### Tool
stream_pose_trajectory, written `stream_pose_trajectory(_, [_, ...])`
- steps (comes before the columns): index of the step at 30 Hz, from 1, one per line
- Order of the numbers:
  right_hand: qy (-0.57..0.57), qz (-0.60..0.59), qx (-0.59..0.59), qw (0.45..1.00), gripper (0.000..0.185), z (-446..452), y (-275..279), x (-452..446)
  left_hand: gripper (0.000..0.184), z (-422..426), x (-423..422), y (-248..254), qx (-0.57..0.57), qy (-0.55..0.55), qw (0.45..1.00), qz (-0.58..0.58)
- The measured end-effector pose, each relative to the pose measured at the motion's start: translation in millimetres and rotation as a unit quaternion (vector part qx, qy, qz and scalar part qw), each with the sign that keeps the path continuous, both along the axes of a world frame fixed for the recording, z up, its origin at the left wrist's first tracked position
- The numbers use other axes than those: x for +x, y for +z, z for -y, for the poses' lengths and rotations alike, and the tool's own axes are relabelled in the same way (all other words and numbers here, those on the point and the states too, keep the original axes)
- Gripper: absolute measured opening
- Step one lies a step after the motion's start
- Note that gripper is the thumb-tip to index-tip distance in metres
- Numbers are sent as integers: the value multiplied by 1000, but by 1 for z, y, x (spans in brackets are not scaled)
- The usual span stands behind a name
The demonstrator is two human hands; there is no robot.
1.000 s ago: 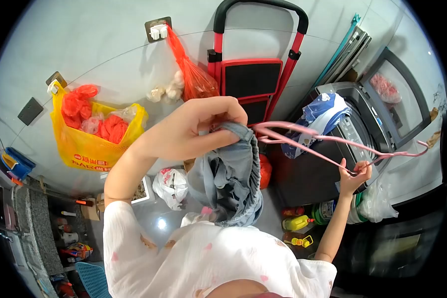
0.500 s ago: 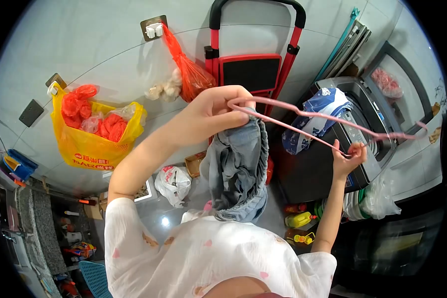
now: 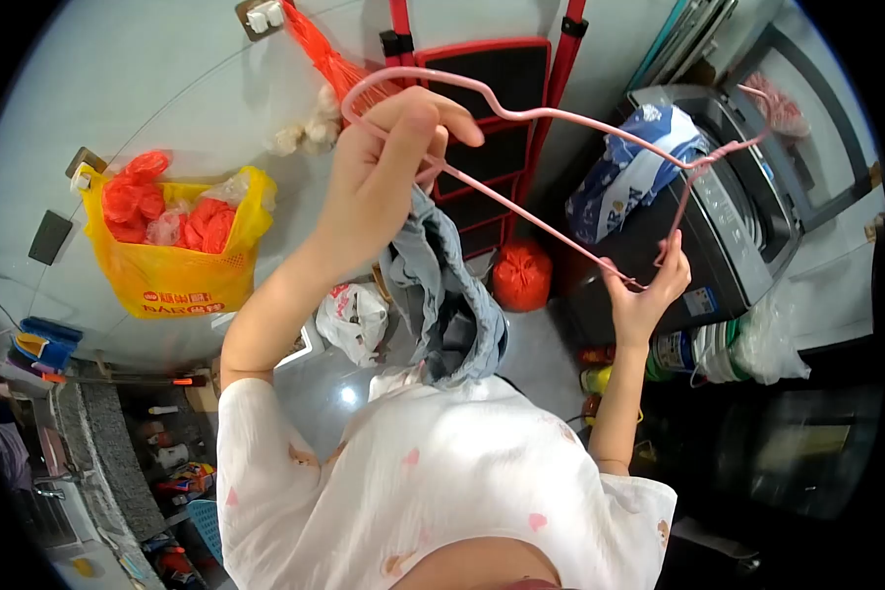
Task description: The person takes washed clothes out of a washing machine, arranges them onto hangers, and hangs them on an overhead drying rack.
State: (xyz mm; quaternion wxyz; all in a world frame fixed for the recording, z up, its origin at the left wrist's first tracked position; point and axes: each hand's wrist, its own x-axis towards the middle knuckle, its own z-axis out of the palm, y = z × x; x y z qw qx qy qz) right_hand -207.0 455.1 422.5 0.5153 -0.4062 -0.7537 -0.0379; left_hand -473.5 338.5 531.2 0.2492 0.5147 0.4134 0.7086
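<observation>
My left hand [image 3: 388, 167] is closed, gripping grey-blue jeans [image 3: 442, 285] by the top edge. They hang down in front of my shirt, with their waistband gathered. A pink coat hanger [image 3: 521, 116] slants across the view, its rounded left end around my left hand and its lower bar passing by those fingers. My fingers partly hide where jeans and hanger meet, so I cannot tell how far the cloth is on the bar. At the other side, my right hand [image 3: 649, 290] pinches the hanger near the lower right corner. The hanger's hook points right.
Behind the hanger is a dark washing machine [image 3: 619, 295] with its lid up and a blue-white bag [image 3: 629, 172] on top. A red folding ladder [image 3: 477, 98] leans on the wall. A yellow bag [image 3: 177, 265] hangs left. Red [image 3: 521, 275] and white [image 3: 354, 320] bags sit on the floor.
The hanger has shifted left and up, so its rounded end now reaches past my left hand. My right hand has moved slightly left and up. The jeans have moved with my left hand.
</observation>
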Motion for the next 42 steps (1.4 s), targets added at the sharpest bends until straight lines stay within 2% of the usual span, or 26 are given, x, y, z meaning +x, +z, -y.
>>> stream_pose_trajectory(1, [-36,52,19,998,88,11,2,-3,34,-3,0,-3,-8,17,1000,6])
stream_pose_trajectory(2, [17,26,11,999,89,23,-9,-2,36,-6,1,-4,-5,30,999,-24])
stream_pose_trajectory(4, [172,-9,89,981,60,50,-30,-9,36,-13,-1,-10,3,3,998,-65])
stream_pose_trajectory(5, [312,-21,14,950,51,66,-37,-15,37,-17,-2,-13,5,-12,996,-86])
stream_pose_trajectory(6, [350,-24,-35,936,53,80,-33,-31,38,-21,2,-13,3,-6,998,-55])
stream_pose_trajectory(7, [356,20,-201,913,54,94,-46,-39,38,-25,2,-12,17,-5,999,-35])
stream_pose_trajectory(8, [310,51,-228,922,52,103,-51,-51,37,-30,3,-9,33,-5,999,-16])
stream_pose_trajectory(10, [288,45,-241,926,46,101,-85,-56,38,-37,1,-4,35,16,999,14])
stream_pose_trajectory(15, [260,61,-197,943,27,63,-91,-24,40,-42,-19,-8,29,-40,998,46])
stream_pose_trajectory(18, [197,35,-249,948,21,38,-116,-2,44,-44,-21,-21,46,-26,997,49])
stream_pose_trajectory(21, [257,-150,-378,877,18,27,-148,11,45,-37,-20,-35,44,-16,997,55])
stream_pose_trajectory(22, [249,-164,-458,837,19,28,-147,19,46,-34,-22,-40,46,-17,996,71])
stream_pose_trajectory(23, [276,-181,-425,843,20,26,-146,24,46,-31,-26,-46,50,-17,995,87])
stream_pose_trajectory(24, [303,-197,-390,847,20,23,-145,30,45,-29,-31,-49,67,-6,997,40])
stream_pose_trajectory(25, [329,-213,-356,848,21,23,-143,36,44,-23,-35,-52,50,34,997,50])
stream_pose_trajectory(27, [401,-301,-383,775,23,27,-116,45,42,-9,-45,-57,16,115,991,68])
stream_pose_trajectory(29, [523,-346,-475,617,20,24,-107,61,41,3,-61,-66,8,109,989,96])
stream_pose_trajectory(32, [496,-282,-439,695,16,24,-106,59,41,14,-75,-82,14,108,987,116])
stream_pose_trajectory(35, [483,-321,-437,688,15,20,-107,52,42,21,-80,-92,14,116,984,136])
stream_pose_trajectory(36, [467,-332,-425,701,17,19,-105,49,42,24,-83,-94,7,108,983,150])
stream_pose_trajectory(39, [372,-386,-434,725,21,19,-96,32,43,26,-81,-99,-9,133,974,183])
stream_pose_trajectory(41, [365,-384,-414,740,25,17,-84,17,44,24,-76,-98,-18,167,960,222])
stream_pose_trajectory(42, [386,-339,-412,753,26,9,-87,15,44,22,-78,-100,-18,162,961,223])
